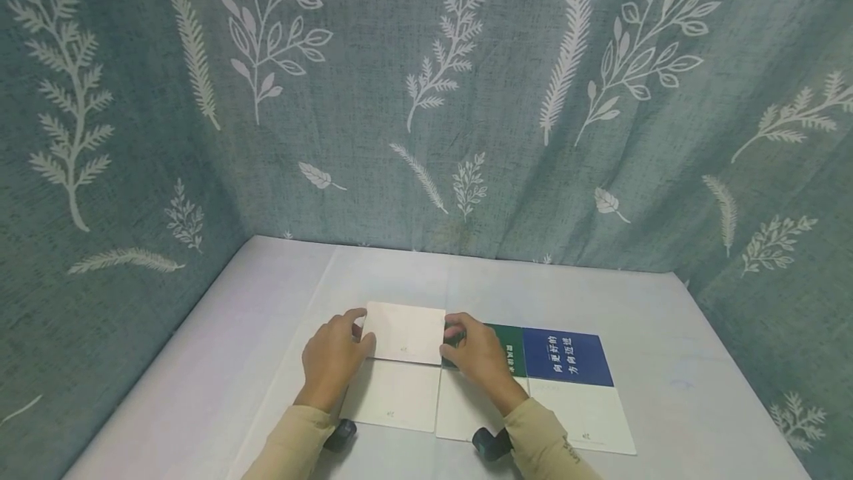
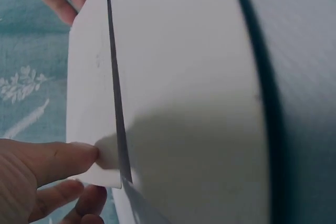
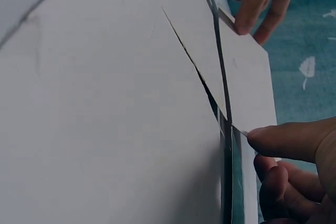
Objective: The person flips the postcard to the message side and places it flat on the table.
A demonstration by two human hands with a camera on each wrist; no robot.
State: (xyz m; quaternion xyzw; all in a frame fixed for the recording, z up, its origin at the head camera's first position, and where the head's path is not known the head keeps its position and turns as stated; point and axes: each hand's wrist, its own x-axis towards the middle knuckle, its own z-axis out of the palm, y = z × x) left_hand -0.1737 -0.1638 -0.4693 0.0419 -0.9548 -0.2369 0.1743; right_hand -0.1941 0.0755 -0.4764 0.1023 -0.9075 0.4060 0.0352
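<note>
Both hands pinch a blank white notebook (image 1: 405, 328) by its short sides. At its left edge, the left hand (image 1: 333, 358) has its thumb on the face and its fingers behind. On the opposite edge the right hand (image 1: 481, 358) grips in the same way. In the left wrist view, the left thumb (image 2: 68, 161) presses near a corner. The right wrist view has the right thumb (image 3: 283, 140) at the near corner. A second white notebook (image 1: 393, 395) lies just below the held one. Partly behind the right hand is a green notebook (image 1: 509, 335) with white lettering.
Right of the green one lies a blue notebook (image 1: 566, 356) with white characters. Two more white notebooks, one in the middle (image 1: 456, 413) and one at right (image 1: 583, 417), continue the lower row. A patterned teal curtain (image 1: 373, 132) encloses the white table (image 1: 680, 361).
</note>
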